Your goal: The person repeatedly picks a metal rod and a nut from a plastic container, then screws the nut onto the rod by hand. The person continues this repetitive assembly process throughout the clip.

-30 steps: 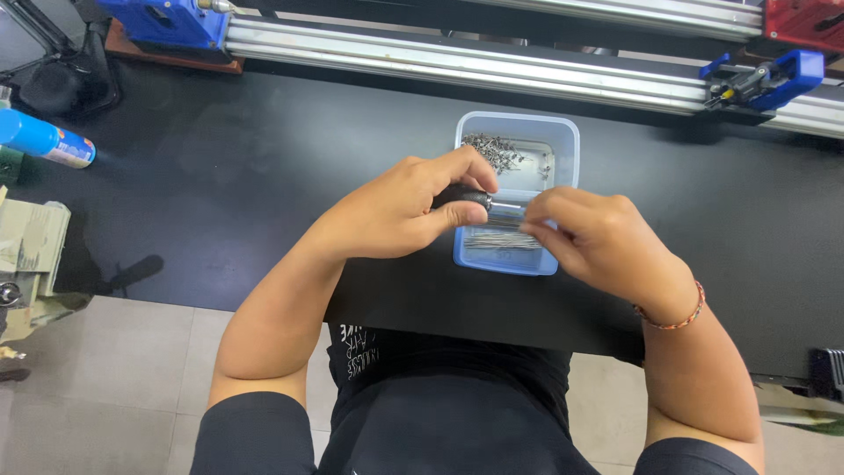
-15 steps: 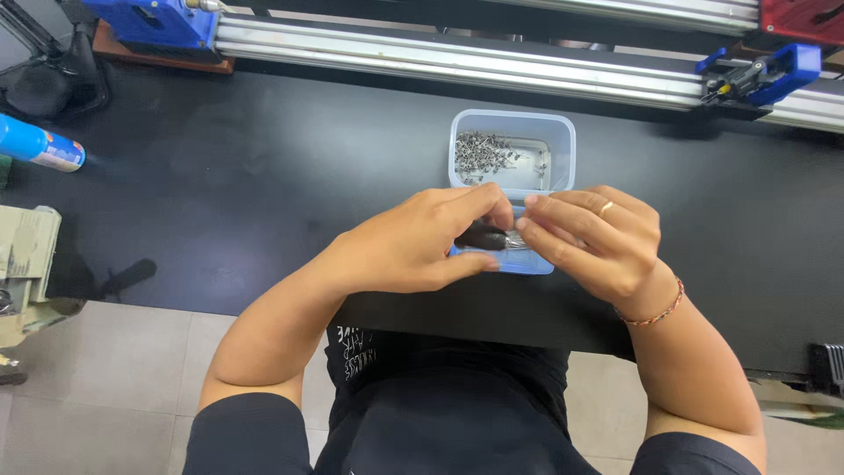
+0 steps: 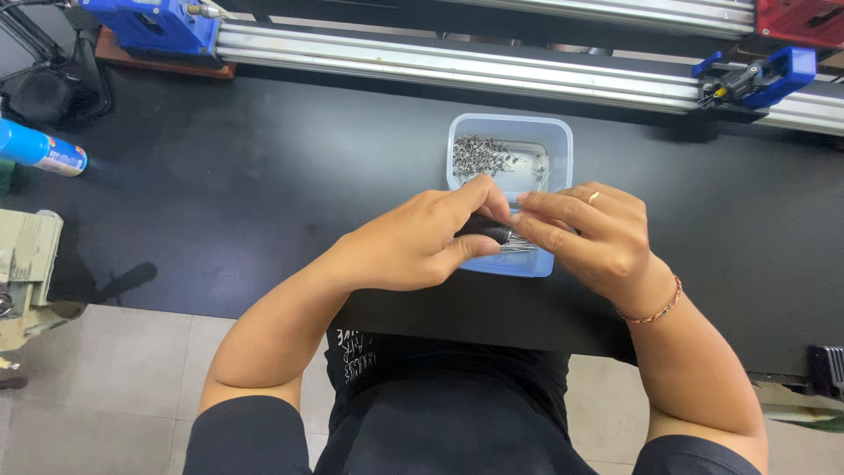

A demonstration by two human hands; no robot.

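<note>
Head view: we still pinch a dark part (image 3: 486, 230) with our left hand (image 3: 413, 246), right hand (image 3: 589, 233) fingers closed on it, now lower over the tub (image 3: 563, 141).

A small dark object (image 3: 485, 230) sits mostly hidden between the left hand (image 3: 413, 246) and right hand (image 3: 591, 237), its shape unclear. The fingers cover the near half of the pale blue plastic tub (image 3: 556, 141); the tiny metal pieces (image 3: 479, 157) inside are too small to identify. A blue spray can (image 3: 40, 149) is cropped at left.
</note>
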